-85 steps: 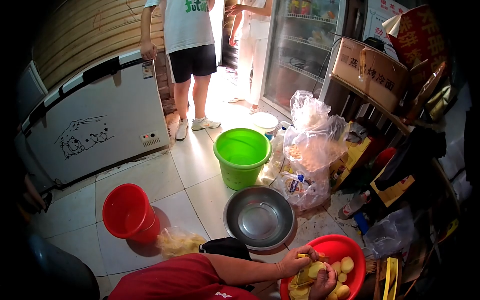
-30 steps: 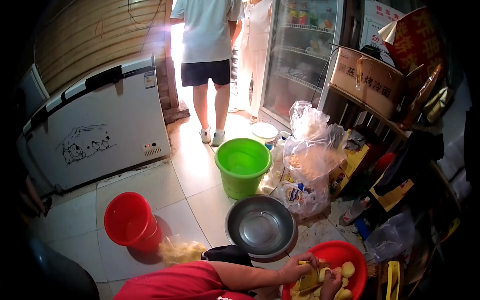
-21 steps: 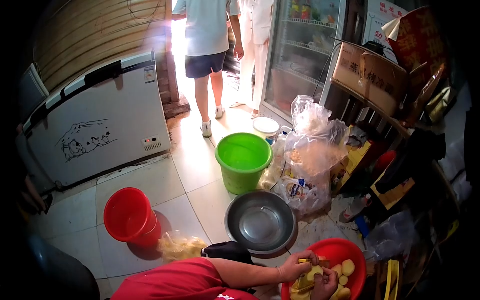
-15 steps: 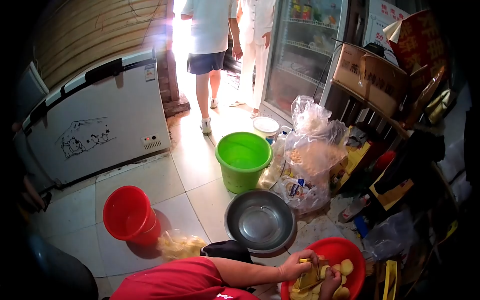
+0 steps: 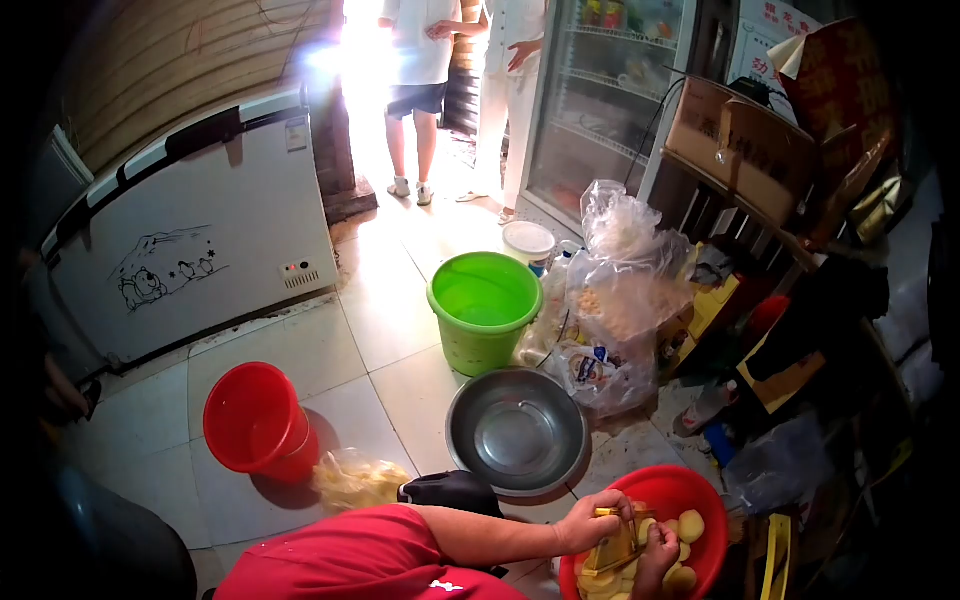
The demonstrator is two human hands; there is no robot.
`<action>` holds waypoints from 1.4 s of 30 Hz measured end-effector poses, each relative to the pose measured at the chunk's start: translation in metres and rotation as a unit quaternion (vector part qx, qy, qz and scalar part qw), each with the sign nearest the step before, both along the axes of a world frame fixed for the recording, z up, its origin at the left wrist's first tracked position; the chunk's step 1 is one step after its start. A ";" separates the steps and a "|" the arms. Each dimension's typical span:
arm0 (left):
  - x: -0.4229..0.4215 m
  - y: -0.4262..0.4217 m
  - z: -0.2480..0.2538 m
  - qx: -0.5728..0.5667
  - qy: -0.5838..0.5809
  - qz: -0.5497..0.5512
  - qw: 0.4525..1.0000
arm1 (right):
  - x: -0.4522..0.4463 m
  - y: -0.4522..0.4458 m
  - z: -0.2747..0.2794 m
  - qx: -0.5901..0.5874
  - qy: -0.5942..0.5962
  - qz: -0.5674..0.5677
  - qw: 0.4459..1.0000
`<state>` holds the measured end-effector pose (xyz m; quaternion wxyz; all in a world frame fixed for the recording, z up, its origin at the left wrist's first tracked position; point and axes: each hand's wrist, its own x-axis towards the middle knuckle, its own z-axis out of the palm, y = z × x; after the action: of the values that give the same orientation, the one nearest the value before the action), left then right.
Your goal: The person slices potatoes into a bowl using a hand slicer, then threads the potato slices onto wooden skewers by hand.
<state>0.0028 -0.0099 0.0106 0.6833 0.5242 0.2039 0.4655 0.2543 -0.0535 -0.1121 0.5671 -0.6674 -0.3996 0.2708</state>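
My left hand (image 5: pixel 588 522) is closed around the top end of a yellow slicer (image 5: pixel 612 553), which slants down into a red basin (image 5: pixel 712 505). My right hand (image 5: pixel 657 553) is at the slicer's side, its fingers closed on a pale potato (image 5: pixel 645 532) against it. Peeled potatoes and potato slices (image 5: pixel 690 526) lie in the basin around and below both hands. Part of the slicer is hidden behind my hands.
A grey metal basin (image 5: pixel 480 468), a green bucket (image 5: pixel 470 350) and a red bucket (image 5: pixel 245 455) stand on the tiled floor. Plastic bags (image 5: pixel 620 300) are piled at right. A chest freezer (image 5: pixel 210 240) is at left. Two people stand in the bright doorway.
My right hand has shifted slightly up along the slicer, while my left hand keeps its grip. In the doorway, the person in dark shorts has moved farther away.
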 end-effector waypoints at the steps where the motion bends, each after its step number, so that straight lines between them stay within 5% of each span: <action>1: -0.001 0.001 -0.001 -0.002 0.003 0.002 1.000 | -0.017 -0.006 0.022 0.004 -0.001 0.001 1.000; 5: -0.002 0.001 -0.002 -0.021 -0.005 -0.006 1.000 | -0.123 -0.026 0.132 0.112 0.018 0.003 0.993; 7: 0.002 -0.001 -0.009 -0.007 -0.023 0.013 1.000 | -0.090 -0.027 0.103 0.048 -0.065 0.068 0.994; 12: 0.011 0.007 -0.021 0.036 -0.045 0.002 0.998 | -0.016 0.011 0.032 -0.075 -0.189 -0.041 0.978; 15: 0.009 0.011 -0.023 -0.055 -0.077 -0.010 0.995 | -0.016 0.006 0.038 -0.117 -0.290 -0.049 0.949; 18: 0.005 0.000 -0.010 -0.033 -0.051 0.004 0.998 | -0.079 -0.027 0.109 0.011 -0.064 0.062 0.996; 22: -0.001 -0.002 0.003 -0.019 -0.029 0.003 0.999 | -0.117 -0.045 0.157 -0.003 -0.156 0.104 0.982; 25: 0.000 -0.001 0.001 0.013 -0.009 0.016 1.000 | -0.075 -0.029 0.099 0.031 0.001 0.107 0.994; 27: 0.001 0.000 0.002 -0.001 -0.009 0.017 1.000 | -0.093 -0.021 0.105 0.059 -0.080 -0.009 0.995; 31: 0.005 0.002 -0.001 -0.005 -0.013 0.019 1.000 | -0.080 -0.008 0.088 0.032 -0.071 -0.055 0.995; 35: 0.003 0.007 -0.009 -0.014 -0.024 -0.015 1.000 | -0.105 -0.026 0.118 0.069 0.038 -0.021 0.997; 37: 0.006 0.006 -0.012 -0.019 -0.025 -0.018 0.999 | -0.102 -0.040 0.125 0.039 -0.013 0.118 0.992; 39: 0.004 0.004 -0.013 -0.024 -0.026 -0.020 0.999 | -0.093 -0.025 0.092 0.088 -0.025 0.078 0.993; 42: 0.003 0.002 -0.008 -0.032 -0.023 -0.023 0.999 | -0.039 -0.010 0.049 0.007 -0.065 0.018 0.998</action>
<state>0.0057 -0.0075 0.0028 0.7147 0.4957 0.1913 0.4548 0.2150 -0.0636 -0.0634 0.5396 -0.6721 -0.4497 0.2344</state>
